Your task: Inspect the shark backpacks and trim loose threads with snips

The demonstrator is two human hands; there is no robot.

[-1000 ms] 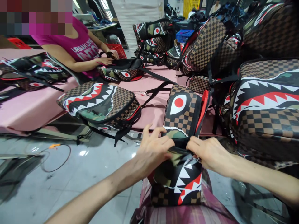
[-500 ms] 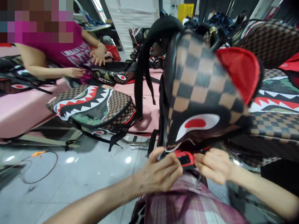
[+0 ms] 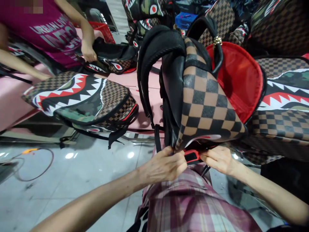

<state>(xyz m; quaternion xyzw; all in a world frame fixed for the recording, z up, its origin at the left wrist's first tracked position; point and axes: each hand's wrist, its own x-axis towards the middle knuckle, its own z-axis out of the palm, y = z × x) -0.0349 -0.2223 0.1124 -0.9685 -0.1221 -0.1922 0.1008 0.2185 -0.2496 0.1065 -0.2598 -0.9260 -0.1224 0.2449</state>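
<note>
A brown-and-black checkered backpack (image 3: 205,100) with red lining (image 3: 238,80) and black shoulder straps (image 3: 156,48) stands tipped up over my lap. My left hand (image 3: 164,166) is closed, pinching the bag's lower edge next to a red-trimmed opening (image 3: 191,157). Opposite it, my right hand (image 3: 218,159) is also closed and grips the same edge from the right. Both hands sit under the bag, just above my plaid-covered lap (image 3: 188,199).
A shark-mouth backpack (image 3: 84,100) lies on the pink table (image 3: 9,106) to the left. A person in a magenta shirt (image 3: 53,32) handles another bag (image 3: 111,61) behind it. More backpacks (image 3: 282,96) are stacked at the right and back. Glossy floor (image 3: 60,180) lies below left.
The backpack has been tipped up from lying on my lap to standing on end, its red lining now showing. My hands stayed at its lower edge, and the view dropped closer.
</note>
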